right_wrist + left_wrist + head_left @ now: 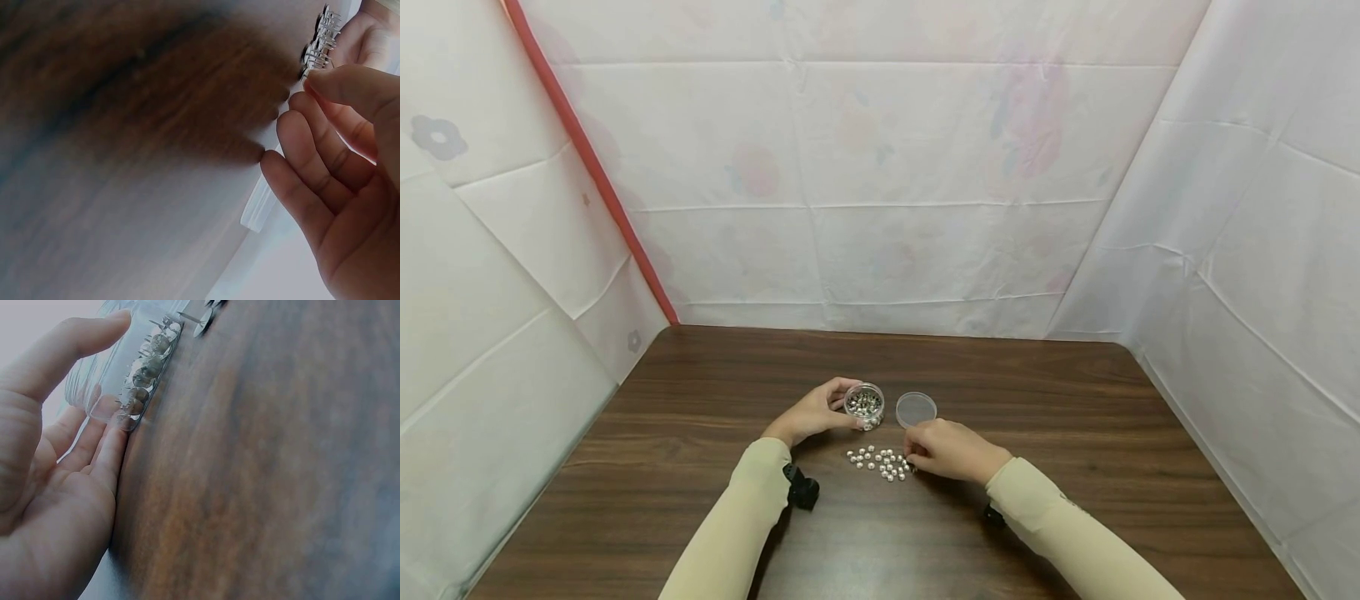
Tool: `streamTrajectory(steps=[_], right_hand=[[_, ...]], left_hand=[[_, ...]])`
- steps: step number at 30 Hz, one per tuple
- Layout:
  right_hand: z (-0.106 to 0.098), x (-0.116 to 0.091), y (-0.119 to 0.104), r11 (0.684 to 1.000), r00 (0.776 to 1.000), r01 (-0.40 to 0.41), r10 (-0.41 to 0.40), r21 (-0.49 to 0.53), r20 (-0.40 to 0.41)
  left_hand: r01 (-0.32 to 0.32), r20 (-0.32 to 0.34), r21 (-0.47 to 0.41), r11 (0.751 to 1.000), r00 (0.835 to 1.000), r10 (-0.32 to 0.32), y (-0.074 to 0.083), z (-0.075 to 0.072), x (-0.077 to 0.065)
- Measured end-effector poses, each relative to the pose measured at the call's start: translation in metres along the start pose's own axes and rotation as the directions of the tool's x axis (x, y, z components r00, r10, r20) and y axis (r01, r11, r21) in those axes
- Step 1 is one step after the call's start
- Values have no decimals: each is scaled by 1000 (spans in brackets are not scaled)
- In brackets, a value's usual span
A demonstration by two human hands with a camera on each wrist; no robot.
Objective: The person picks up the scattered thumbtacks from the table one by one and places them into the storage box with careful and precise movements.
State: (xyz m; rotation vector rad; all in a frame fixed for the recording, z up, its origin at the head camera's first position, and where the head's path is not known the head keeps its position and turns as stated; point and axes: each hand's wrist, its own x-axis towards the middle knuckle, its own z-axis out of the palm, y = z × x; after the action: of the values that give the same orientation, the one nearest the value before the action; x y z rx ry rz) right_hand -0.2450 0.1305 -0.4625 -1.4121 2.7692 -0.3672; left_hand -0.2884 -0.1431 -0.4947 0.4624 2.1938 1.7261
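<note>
My left hand (812,417) holds a clear round jar (103,369), thumb on one side and fingers round the other. Silver thumbtacks (864,403) fill part of the jar, which stands upright on the table. More thumbtacks (887,463) lie loose in front of it, points up in the right wrist view. At the right end of this scatter is my right hand (955,450), with thumb and index finger pinched together on a thumbtack mostly hidden by the fingertips. Its other fingers are bent and touch the tabletop.
Just right of the jar, behind my right hand, lies a clear round lid (916,408). The dark wood table (715,367) is bordered by white floral sheets (925,250) at the back and sides. A red strip (595,167) runs up the left corner.
</note>
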Motion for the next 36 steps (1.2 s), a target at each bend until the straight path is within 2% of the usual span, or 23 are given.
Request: streamTrajectory(steps=[8, 22, 36], right_hand=[[1, 0, 1, 1000, 1000, 23, -22, 3, -19], [0, 1, 4, 1000, 1000, 8, -8, 16, -9], [-10, 5, 6, 995, 999, -17, 22, 99, -44]], left_hand=[[11, -6, -9, 1000, 1000, -11, 0, 0, 0], [7, -1, -7, 1000, 1000, -7, 0, 1, 1], [5, -5, -19, 1000, 1000, -5, -2, 1, 1]])
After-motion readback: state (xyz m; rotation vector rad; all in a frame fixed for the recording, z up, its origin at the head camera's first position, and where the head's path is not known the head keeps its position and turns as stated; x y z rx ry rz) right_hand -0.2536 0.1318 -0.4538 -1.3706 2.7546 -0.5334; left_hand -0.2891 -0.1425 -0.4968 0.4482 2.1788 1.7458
